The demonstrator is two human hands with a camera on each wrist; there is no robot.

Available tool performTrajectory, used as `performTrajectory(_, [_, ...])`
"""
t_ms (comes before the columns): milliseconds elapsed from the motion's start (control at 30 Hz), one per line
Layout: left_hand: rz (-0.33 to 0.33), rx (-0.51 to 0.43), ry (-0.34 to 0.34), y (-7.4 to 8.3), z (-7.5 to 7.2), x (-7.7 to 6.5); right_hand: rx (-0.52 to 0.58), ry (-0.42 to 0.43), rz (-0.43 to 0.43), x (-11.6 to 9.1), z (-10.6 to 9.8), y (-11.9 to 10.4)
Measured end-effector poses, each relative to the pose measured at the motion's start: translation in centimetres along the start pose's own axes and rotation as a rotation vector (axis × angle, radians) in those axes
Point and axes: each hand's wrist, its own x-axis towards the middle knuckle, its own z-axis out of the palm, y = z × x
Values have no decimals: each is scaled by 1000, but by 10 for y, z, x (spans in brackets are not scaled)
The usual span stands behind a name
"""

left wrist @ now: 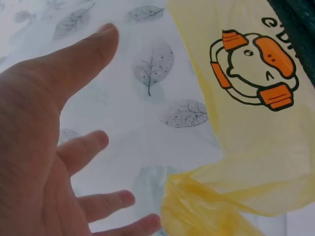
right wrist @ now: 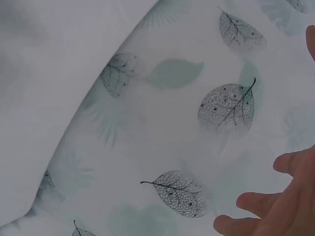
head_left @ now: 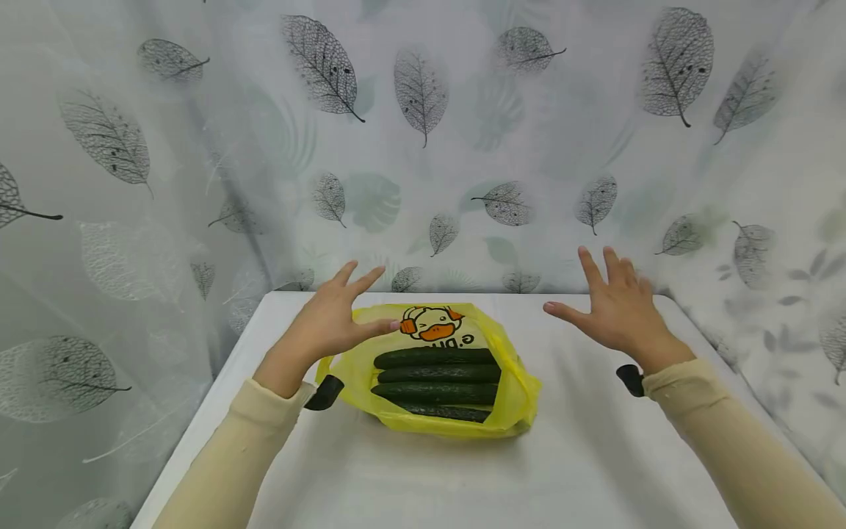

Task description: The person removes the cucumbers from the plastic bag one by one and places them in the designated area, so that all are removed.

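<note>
Several dark green cucumbers [head_left: 436,373] lie side by side in an open yellow plastic bag [head_left: 522,400]. The bag has a duck print [head_left: 432,323] on its inner back wall. My left hand [head_left: 330,316] hovers over the bag's left side with its fingers spread, holding nothing. In the left wrist view its fingers extend beside the yellow bag [left wrist: 256,137]. My right hand [head_left: 621,308] is raised to the right of the bag, apart from it, with fingers spread. The right wrist view shows only fingers [right wrist: 290,196] at its right edge, against the leaf-patterned curtain.
The bag rests on a white table [head_left: 410,485]. Behind the table and along both sides hangs a pale curtain [head_left: 463,147] printed with leaves. Small black straps [head_left: 324,393] show at both wrists, by the beige sleeves [head_left: 231,455].
</note>
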Motion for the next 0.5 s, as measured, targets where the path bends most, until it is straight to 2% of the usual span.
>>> performTrajectory(167, [22, -41, -28, -4, 2, -5, 43, 55, -68, 0, -3, -11])
performTrajectory(400, [17, -35, -47, -11, 8, -12, 209, 41, -62, -4, -11, -36])
performTrajectory(500, [13, -29, -55, -13, 11, -14, 277, 57, -88, -7, -14, -48])
